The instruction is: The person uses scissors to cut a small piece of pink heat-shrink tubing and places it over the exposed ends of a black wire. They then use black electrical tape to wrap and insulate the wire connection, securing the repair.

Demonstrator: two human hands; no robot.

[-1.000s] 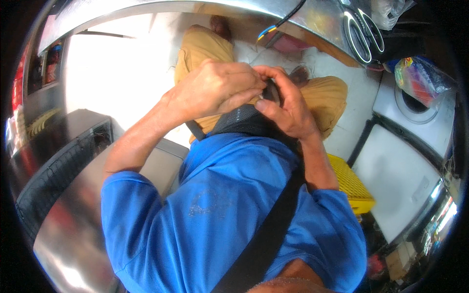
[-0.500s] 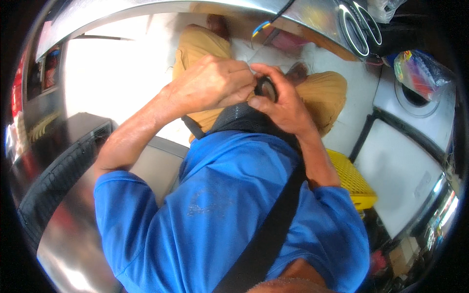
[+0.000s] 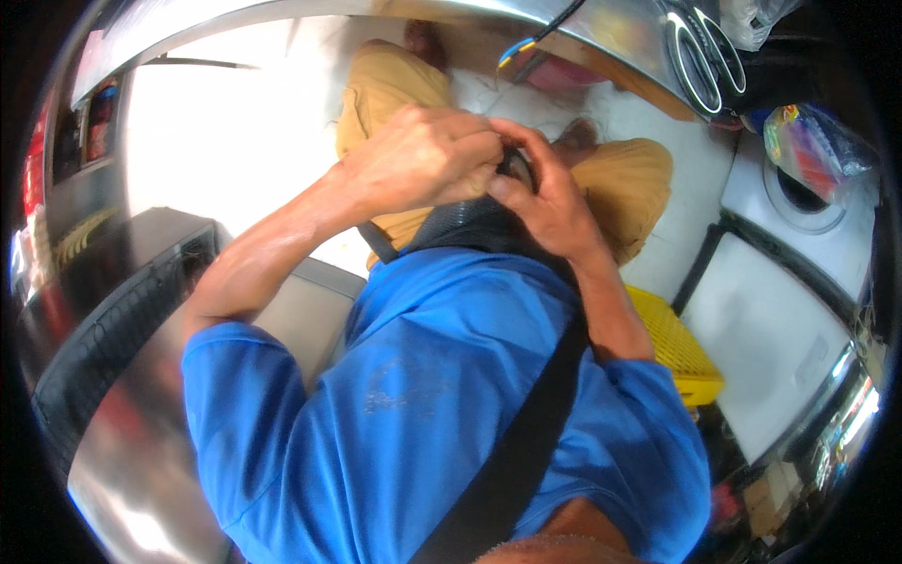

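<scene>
Both hands meet above my lap, in front of a black waist bag (image 3: 465,226). A small dark, rounded object (image 3: 519,167) with a paler middle sits in the fingers of my right hand (image 3: 554,202), thumb on the near side and forefinger curled over the far side. My left hand (image 3: 423,160) is closed, palm down, with its fingertips against that object's left side. Whatever the left fingertips pinch is hidden behind the knuckles. The object's kind is not clear, since the fingers cover most of it.
Ahead runs a metal table edge (image 3: 395,11), with black-and-white scissors (image 3: 695,66) and a dark cable (image 3: 554,23) with blue and yellow ends. To the right are a yellow plastic basket (image 3: 681,348) and a white appliance (image 3: 766,329). At left stands a grey box (image 3: 164,240).
My left hand has shifted slightly right, covering more of the dark object. The right hand stays round it. The whole view has shifted a little.
</scene>
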